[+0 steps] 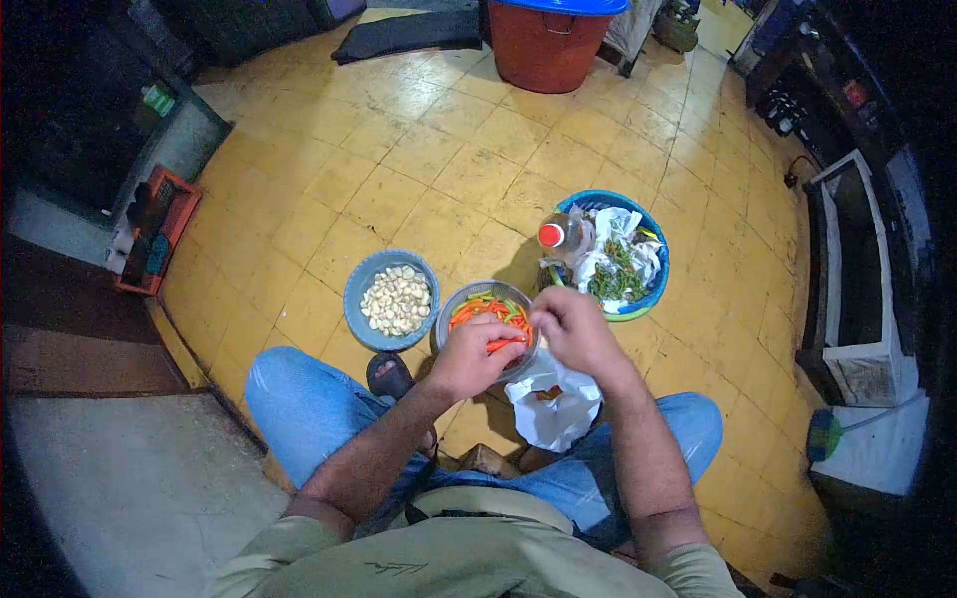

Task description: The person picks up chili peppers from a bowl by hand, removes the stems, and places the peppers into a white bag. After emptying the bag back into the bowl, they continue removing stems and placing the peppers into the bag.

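A round strainer-like bowl [439, 337] holds orange-red and green chili peppers [488, 311]. Over its near side is my left hand [473, 357], closed around a few red chilies [504, 344]. My right hand [576, 331] hovers at the bowl's right edge with thumb and fingers pinched together; whatever they hold, if anything, is too small to make out. Below the right hand stands an open white plastic bag [558, 414] with some orange bits inside. To the left, a grey-blue basin [357, 317] contains many pale peeled pieces that look like garlic cloves [397, 301].
At the right, a blue-green basin [662, 274] holds green leafy sprigs [620, 277], white plastic and a red-capped bottle [565, 234]. A large red tub [546, 50] stands at the back. An orange crate [177, 224] lies left, a white-framed cabinet [859, 369] right.
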Motion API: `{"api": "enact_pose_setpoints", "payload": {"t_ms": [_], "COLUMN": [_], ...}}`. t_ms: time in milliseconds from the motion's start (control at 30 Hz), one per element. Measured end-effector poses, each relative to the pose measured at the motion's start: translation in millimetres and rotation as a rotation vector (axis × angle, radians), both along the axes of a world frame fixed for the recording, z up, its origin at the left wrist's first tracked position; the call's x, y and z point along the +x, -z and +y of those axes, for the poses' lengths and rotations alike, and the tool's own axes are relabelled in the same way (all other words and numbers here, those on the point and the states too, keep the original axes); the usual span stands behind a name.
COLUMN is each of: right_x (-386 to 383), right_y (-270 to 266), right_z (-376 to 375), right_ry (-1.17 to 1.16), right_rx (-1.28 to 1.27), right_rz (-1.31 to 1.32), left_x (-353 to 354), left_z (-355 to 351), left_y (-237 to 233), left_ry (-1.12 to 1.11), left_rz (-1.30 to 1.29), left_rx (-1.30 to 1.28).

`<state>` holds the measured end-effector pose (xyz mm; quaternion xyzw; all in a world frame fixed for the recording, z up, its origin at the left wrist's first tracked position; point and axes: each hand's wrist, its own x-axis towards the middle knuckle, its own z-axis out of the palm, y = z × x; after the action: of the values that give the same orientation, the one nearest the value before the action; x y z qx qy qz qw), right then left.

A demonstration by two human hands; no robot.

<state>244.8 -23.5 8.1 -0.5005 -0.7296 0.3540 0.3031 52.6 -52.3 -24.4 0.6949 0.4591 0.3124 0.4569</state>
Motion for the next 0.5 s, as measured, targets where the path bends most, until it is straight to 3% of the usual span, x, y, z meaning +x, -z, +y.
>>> {"api": "enact_pose_setpoints", "payload": {"t_ms": [133, 200, 267, 300, 367, 400, 500], "right_x": [37, 66, 80, 80, 78, 73, 46], "right_y": [-9, 4, 10, 9, 6, 4, 2], "right_z": [19, 31, 36, 35, 32, 30, 19], "right_ry": [0.355, 0.381, 0.602, 0.602, 0.624, 0.624, 0.322], "right_rx": [0.0, 0.061, 0.122, 0.123, 0.445, 0.446, 0.105], "right_rz": [0.022, 0.008, 0.057, 0.056, -0.289, -0.288, -0.088], "left_x": [-5, -6, -6, -6, -7, -5, -2], "left_z": [1, 2, 3, 3, 4, 4, 3], "left_y": [-3, -3, -5, -1, 11, 7, -6], "left_ry": [-0.026, -0.046, -0.066, -0.066, -0.085, -0.085, -0.077], "left_rz": [0.079, 0.103, 0.153, 0.152, 0.164, 0.164, 0.075], "left_rx": [0.0, 0.001, 0.0, 0.001, 0.102, 0.103, -0.108]}}
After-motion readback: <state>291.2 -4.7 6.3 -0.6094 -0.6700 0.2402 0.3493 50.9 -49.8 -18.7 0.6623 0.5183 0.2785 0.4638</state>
